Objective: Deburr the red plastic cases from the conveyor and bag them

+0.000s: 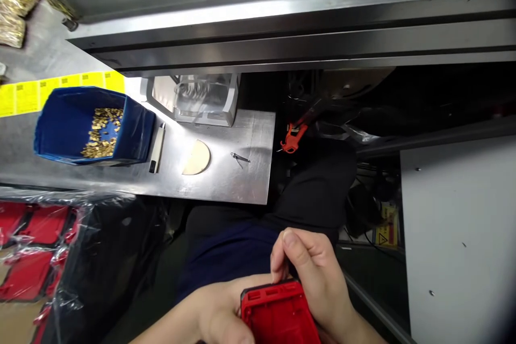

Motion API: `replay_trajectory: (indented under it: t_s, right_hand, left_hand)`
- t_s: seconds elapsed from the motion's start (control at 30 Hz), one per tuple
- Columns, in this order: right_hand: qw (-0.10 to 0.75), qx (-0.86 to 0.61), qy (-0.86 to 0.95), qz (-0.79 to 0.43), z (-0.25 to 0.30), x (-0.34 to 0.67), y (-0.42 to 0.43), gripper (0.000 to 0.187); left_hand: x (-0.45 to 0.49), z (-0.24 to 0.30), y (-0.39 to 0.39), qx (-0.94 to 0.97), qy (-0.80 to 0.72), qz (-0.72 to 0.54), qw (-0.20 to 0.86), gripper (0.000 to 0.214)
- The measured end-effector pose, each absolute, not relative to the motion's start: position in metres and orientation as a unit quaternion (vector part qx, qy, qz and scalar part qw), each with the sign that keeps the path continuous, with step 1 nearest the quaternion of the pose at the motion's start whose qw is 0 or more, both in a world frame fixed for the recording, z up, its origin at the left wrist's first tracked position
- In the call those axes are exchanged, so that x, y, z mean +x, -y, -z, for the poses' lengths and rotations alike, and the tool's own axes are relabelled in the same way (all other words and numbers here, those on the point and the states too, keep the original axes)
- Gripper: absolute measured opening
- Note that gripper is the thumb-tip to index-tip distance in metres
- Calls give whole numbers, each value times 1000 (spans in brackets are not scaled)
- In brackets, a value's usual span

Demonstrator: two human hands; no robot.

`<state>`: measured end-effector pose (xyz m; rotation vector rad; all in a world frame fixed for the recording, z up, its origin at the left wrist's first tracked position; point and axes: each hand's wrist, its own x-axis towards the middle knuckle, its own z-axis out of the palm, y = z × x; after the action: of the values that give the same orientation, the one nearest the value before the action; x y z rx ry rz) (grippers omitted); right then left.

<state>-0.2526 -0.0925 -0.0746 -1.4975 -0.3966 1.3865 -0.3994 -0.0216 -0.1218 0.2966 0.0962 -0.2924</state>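
Note:
A red plastic housing (278, 314) with a black rim sits low in the view over my lap, its hollow side facing up. My left hand (223, 312) grips its left side, thumb on top; the lower part runs out of frame. My right hand (312, 271) is at the far right corner of the housing, thumb and curled fingers pressed together. Whatever is between those fingertips is hidden. Beyond my lap, on the metal table, lie small nail clippers (241, 158), a cream half-round piece (197, 158) and a white-and-black pen-like tool (157, 149).
A blue bin (135, 126) holds many small brass parts. Beside it stands a grey-framed clear container (231, 105). A metal beam (282, 48) crosses above. An orange tool (293, 138) hangs beyond my legs. Red parts (30, 274) lie in plastic-lined packaging at left; a white panel (459, 236) stands right.

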Motion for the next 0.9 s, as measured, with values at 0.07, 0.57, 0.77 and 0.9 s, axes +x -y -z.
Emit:
replay_trajectory:
  t_s: [0.07, 0.57, 0.77, 0.9]
  right_hand:
    - [497, -648, 184, -547, 75, -252, 93, 51]
    - [494, -626, 212, -565, 76, -258, 95, 48]
    - [483, -673, 249, -502, 75, -256, 98, 51]
    - [494, -654, 224, -527, 76, -257, 99, 48]
  left_hand:
    - [-401, 124, 24, 138, -61, 152, 977, 79]
    - [-404, 129, 27, 161, -5, 111, 981, 61]
    - [-403, 128, 28, 125, -19, 117, 985, 67]
    - [-403, 129, 28, 139, -11, 117, 983, 71]
